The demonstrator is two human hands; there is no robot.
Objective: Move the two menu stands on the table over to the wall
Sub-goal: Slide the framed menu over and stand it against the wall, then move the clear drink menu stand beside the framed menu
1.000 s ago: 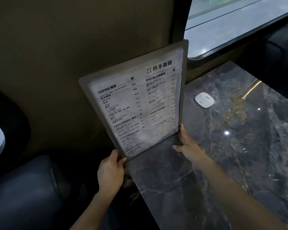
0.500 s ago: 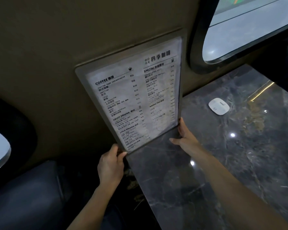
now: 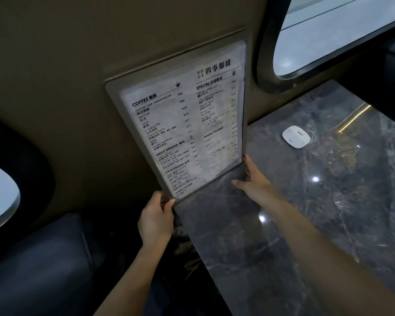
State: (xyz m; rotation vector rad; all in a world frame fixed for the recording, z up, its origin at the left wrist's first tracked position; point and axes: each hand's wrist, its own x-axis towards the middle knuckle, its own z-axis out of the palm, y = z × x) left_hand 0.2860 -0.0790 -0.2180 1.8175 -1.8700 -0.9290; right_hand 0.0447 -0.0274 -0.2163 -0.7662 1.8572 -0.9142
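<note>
The left hand (image 3: 156, 221) grips the lower left corner of the menu (image 3: 185, 124), thumb on the front face and fingers wrapped behind the frame. The menu stands upright at the table's (image 3: 283, 224) far edge, its back flat against the wall (image 3: 78, 87) or very nearly so; whether it actually touches cannot be told. The right hand (image 3: 254, 181) is spread wide, fingertips pressing the lower right corner, holding nothing closed. This looks like the placing step for one stand. Next, both hands should let go gently, checking it stays up, then go for the second stand, which is not in view. A small white device (image 3: 296, 136) lies on the table, well apart to the right.
</note>
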